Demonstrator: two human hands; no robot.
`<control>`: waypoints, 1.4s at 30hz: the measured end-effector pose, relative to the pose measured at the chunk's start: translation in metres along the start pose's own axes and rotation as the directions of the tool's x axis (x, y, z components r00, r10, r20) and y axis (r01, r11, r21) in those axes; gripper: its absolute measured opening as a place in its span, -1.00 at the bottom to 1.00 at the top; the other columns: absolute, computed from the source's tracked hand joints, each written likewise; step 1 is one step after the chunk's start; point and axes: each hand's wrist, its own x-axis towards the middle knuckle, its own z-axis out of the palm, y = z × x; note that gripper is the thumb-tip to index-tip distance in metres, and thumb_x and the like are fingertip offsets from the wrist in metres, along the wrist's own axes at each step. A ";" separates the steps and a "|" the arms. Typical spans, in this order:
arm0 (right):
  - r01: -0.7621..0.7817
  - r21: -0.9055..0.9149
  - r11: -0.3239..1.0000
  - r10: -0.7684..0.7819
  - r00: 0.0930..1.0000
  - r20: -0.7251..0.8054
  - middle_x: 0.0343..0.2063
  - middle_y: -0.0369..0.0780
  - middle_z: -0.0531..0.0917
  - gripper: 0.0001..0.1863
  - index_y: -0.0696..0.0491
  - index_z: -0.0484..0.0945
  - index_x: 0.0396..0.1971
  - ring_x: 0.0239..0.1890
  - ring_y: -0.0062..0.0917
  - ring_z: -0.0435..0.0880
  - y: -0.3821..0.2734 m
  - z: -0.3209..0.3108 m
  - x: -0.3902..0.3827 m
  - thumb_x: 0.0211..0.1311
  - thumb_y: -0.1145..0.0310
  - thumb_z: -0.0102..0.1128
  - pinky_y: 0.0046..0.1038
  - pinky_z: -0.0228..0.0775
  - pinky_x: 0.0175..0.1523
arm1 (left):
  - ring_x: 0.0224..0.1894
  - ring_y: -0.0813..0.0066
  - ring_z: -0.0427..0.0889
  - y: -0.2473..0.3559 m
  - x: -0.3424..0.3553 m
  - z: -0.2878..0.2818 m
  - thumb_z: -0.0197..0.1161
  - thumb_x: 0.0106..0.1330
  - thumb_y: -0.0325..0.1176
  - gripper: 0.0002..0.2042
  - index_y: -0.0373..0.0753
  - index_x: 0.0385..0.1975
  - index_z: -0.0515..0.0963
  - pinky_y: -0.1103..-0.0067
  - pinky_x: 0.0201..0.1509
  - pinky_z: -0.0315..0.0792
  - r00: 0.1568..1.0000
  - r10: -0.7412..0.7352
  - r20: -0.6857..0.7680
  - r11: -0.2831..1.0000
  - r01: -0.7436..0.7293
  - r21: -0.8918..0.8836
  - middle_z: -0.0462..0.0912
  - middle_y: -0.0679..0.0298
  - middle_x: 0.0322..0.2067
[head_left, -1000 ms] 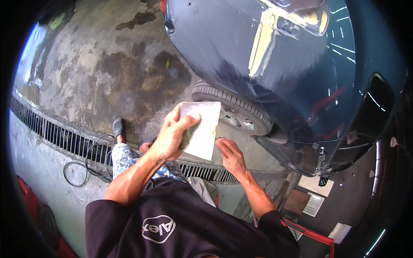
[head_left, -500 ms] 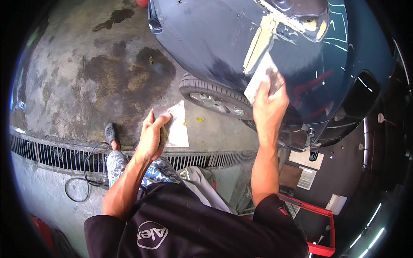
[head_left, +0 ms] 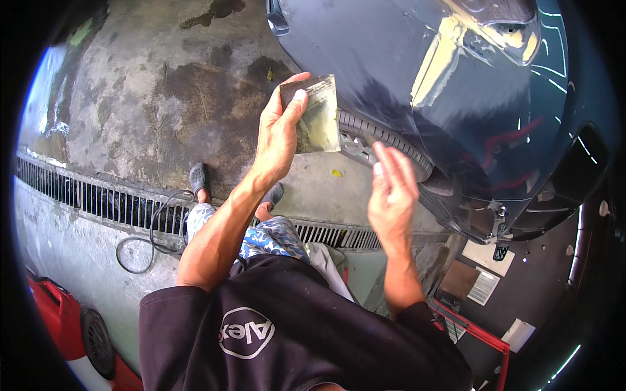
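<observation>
My left hand [head_left: 279,133] is closed on a thin rectangular putty plate [head_left: 321,116], thumb on its upper face. Pale yellowish smears show on the plate. Just to the right, my right hand [head_left: 394,202] is raised, apart from the plate. Its fingers are pressed together and slightly blurred; whatever they hold is hidden or edge-on. Beyond both hands stands a dark blue-grey car [head_left: 385,58] with dull, sanded areas. A pale yellow strip of filler [head_left: 438,62] runs down its body panel below the lamp [head_left: 515,36].
The car's wheel [head_left: 385,140] is beyond my hands. A slotted drain grate [head_left: 117,205] crosses the concrete floor, and a black cable [head_left: 152,228] loops over it. A red frame [head_left: 473,326] stands at lower right. A red object with a black wheel [head_left: 98,342] is at lower left.
My left hand has risen forward with the plate. The right hand has drawn back from the filler strip toward the plate; the flat spreader it held is no longer clearly visible.
</observation>
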 end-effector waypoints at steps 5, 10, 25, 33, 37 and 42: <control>0.126 0.064 0.990 -0.128 0.991 0.036 -0.04 -0.09 0.64 -0.38 0.05 0.68 0.12 0.02 -0.15 0.66 0.025 0.019 -0.040 -0.05 0.74 0.24 -0.22 0.55 0.14 | -0.07 0.59 0.61 -0.049 -0.020 0.024 -0.07 0.67 -0.18 -0.64 -0.26 0.21 0.50 0.57 0.06 0.52 0.981 0.175 -0.086 0.966 -0.154 0.208 0.67 0.27 -0.08; 0.272 0.045 0.961 -0.274 0.961 0.049 0.00 -0.13 0.58 -0.21 0.02 0.60 0.18 0.05 -0.15 0.60 0.081 0.012 -0.080 -0.26 0.70 0.14 -0.16 0.55 0.13 | -0.06 0.56 0.61 -0.096 -0.063 0.072 -0.08 0.68 -0.18 -0.64 -0.30 0.19 0.50 0.54 0.07 0.52 0.956 0.261 -0.136 0.911 -0.197 0.363 0.68 0.22 -0.09; -0.178 0.478 0.860 0.178 0.983 0.045 -0.15 -0.15 0.70 -0.74 0.17 0.61 0.03 -0.17 -0.43 0.73 0.156 0.010 -0.066 0.37 0.50 0.25 -0.42 0.58 0.00 | -0.21 0.33 0.72 -0.179 -0.167 0.064 0.01 0.64 -0.18 -0.68 -0.34 0.04 0.53 0.41 -0.07 0.57 0.979 0.184 -0.089 0.807 -0.099 0.583 0.72 0.03 -0.24; -0.626 0.741 0.243 0.243 0.779 0.578 -0.43 -0.38 0.55 -0.46 0.01 0.49 -0.25 -0.35 -0.72 0.55 0.156 0.012 -0.041 0.36 -0.24 0.26 -0.61 0.44 -0.23 | -0.10 0.55 0.67 -0.172 -0.154 0.044 0.20 0.53 -0.18 -0.59 -0.34 0.20 0.42 0.55 0.03 0.59 0.897 -0.437 0.062 0.866 0.439 -0.238 0.66 0.27 -0.05; -0.594 0.722 0.355 0.124 0.796 0.593 -0.31 -0.39 0.61 -0.41 0.02 0.50 -0.17 -0.25 -0.70 0.58 0.181 0.030 -0.063 0.20 -0.22 0.44 -0.61 0.47 -0.13 | -0.14 0.54 0.70 -0.157 -0.150 0.054 0.17 0.55 -0.21 -0.67 -0.26 0.14 0.44 0.55 -0.05 0.65 0.923 -0.370 0.106 0.847 0.382 -0.371 0.67 0.24 -0.06; -0.315 0.196 0.929 0.164 0.822 0.545 -0.31 -0.25 0.75 -0.54 0.08 0.60 -0.17 -0.24 -0.59 0.68 0.228 0.035 -0.090 0.16 0.06 0.58 -0.46 0.53 -0.09 | -0.13 0.50 0.75 -0.144 -0.155 0.025 0.18 0.55 -0.25 -0.71 -0.25 0.12 0.46 0.52 -0.05 0.67 0.946 -0.325 0.021 0.884 0.312 -0.349 0.70 0.23 -0.09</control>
